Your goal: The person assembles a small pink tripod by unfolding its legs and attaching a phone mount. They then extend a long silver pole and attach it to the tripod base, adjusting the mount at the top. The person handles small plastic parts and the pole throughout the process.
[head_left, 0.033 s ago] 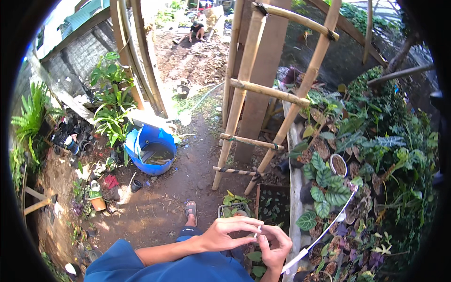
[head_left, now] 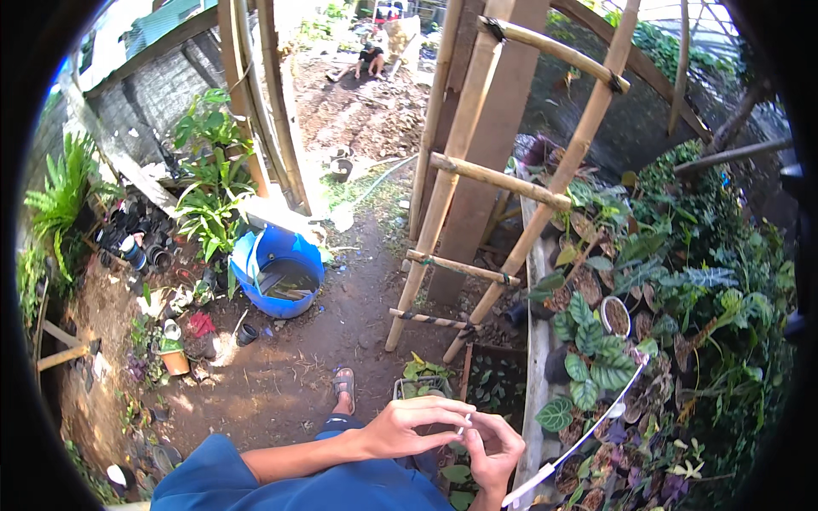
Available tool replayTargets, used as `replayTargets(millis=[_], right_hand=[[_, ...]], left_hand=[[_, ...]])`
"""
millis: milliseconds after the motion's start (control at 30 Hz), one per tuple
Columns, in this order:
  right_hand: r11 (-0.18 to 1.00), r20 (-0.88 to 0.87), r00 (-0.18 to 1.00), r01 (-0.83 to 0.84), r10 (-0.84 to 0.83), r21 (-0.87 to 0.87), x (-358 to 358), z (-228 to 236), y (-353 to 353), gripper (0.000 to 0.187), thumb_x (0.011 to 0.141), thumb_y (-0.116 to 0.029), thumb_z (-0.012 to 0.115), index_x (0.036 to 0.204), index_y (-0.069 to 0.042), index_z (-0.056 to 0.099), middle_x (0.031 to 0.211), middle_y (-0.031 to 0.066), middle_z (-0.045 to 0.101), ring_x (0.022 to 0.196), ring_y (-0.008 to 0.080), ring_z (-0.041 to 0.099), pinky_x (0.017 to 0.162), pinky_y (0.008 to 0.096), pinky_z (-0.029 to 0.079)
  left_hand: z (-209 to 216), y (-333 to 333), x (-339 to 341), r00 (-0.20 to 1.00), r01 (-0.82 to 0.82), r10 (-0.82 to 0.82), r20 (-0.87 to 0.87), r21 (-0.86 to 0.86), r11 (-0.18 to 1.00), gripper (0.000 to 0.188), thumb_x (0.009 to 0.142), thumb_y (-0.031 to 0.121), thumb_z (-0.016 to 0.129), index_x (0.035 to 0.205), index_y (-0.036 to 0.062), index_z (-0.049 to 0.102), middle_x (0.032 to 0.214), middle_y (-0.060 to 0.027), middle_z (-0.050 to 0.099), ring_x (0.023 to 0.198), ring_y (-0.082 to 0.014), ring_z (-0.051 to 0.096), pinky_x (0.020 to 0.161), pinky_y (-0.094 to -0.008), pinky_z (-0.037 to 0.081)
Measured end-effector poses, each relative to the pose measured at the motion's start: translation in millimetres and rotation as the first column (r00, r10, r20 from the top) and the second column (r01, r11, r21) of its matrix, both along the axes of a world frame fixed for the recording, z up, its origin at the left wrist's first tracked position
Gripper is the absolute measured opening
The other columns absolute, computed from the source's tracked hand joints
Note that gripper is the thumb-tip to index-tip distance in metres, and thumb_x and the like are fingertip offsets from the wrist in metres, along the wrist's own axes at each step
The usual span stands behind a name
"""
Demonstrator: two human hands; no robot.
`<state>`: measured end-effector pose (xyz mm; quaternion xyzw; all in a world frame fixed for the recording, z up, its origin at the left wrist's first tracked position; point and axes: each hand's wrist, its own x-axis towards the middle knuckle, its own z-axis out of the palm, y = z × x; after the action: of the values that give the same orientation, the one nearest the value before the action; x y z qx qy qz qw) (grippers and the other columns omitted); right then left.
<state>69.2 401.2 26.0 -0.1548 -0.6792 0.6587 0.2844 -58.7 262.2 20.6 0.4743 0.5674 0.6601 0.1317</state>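
Note:
My left hand and my right hand meet in front of my blue shirt. Between the fingertips of both is a small, thin white stick-like piece, too small to name for certain. The thumb and fingers of each hand pinch toward it. Beside my right wrist, a long white rod or cord slants up to the right over potted plants; whether my right hand touches it is hidden. Below the hands lie broad green leaves.
A bamboo ladder leans beyond my hands. To the left stands a cut blue plastic barrel, with an orange pot nearer. Dense potted plants fill the right side behind a pale edging beam. A person sits far off.
The view has turned a little, so the surroundings sit slightly farther right. Both hands stay together, still pinching the small white piece.

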Motion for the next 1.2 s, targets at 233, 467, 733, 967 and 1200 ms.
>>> replayTargets(millis=[233, 467, 733, 967, 1200], right_hand=[[0.866, 0.048, 0.899, -0.402, 0.435, -0.297, -111.6, -28.3, -18.4, 0.018, 0.092, 0.003, 0.072, 0.108, 0.009, 0.065, 0.095, 0.0134, 0.073, 0.084, 0.0161, 0.072, 0.076, 0.0285, 0.060], [0.819, 0.117, 0.827, -0.507, 0.550, -0.270, -224.2, -35.5, -71.3, 0.016, 0.094, 0.000, 0.072, 0.107, 0.007, 0.067, 0.092, 0.0108, 0.074, 0.082, 0.0134, 0.070, 0.072, 0.0259, 0.057], [0.656, 0.113, 0.668, -0.662, 0.736, -0.363, -325.0, -67.4, -120.4, 0.017, 0.097, -0.005, 0.070, 0.112, 0.001, 0.065, 0.096, 0.0068, 0.073, 0.086, 0.0118, 0.069, 0.073, 0.0248, 0.055], [0.588, 0.297, 0.507, -0.714, 0.809, -0.380, -394.0, -86.0, -150.2, 0.023, 0.097, -0.010, 0.070, 0.116, 0.001, 0.065, 0.099, 0.0062, 0.072, 0.088, 0.0103, 0.067, 0.073, 0.0254, 0.053], [0.430, 0.287, 0.341, -0.831, 0.895, -0.353, -489.9, -107.0, -141.8, 0.020, 0.101, -0.019, 0.067, 0.112, -0.003, 0.063, 0.100, 0.0005, 0.072, 0.090, 0.0069, 0.065, 0.075, 0.0251, 0.052]], left_hand=[[-17.3, -71.3, -68.4, 0.975, -0.220, 0.219, -0.026, -0.078, 0.972, 0.034, 0.087, 0.007, 0.077, 0.120, 0.0061, 0.072, 0.125, -0.0101, 0.072, 0.107, -0.0251, 0.071, 0.091, -0.0362, 0.058], [-25.2, -133.4, -155.5, 0.913, -0.395, 0.380, -0.149, -0.087, 0.915, 0.036, 0.084, 0.006, 0.079, 0.119, 0.0042, 0.071, 0.122, -0.0083, 0.073, 0.106, -0.0252, 0.072, 0.091, -0.0363, 0.059], [-51.1, -190.9, -230.2, 0.837, -0.534, 0.511, -0.199, -0.089, 0.841, 0.034, 0.085, 0.007, 0.078, 0.118, 0.0064, 0.072, 0.116, -0.0095, 0.074, 0.102, -0.0265, 0.072, 0.088, -0.0369, 0.059], [-75.3, -219.2, -264.9, 0.719, -0.695, 0.671, -0.180, -0.180, 0.696, 0.034, 0.081, 0.004, 0.081, 0.114, 0.0047, 0.072, 0.110, -0.0108, 0.075, 0.096, -0.0267, 0.073, 0.086, -0.0367, 0.059], [-77.9, -207.9, -332.9, 0.665, -0.718, 0.745, -0.054, -0.318, 0.619, 0.039, 0.079, 0.002, 0.082, 0.117, 0.0067, 0.072, 0.112, -0.0125, 0.075, 0.099, -0.0274, 0.074, 0.087, -0.0366, 0.060]])
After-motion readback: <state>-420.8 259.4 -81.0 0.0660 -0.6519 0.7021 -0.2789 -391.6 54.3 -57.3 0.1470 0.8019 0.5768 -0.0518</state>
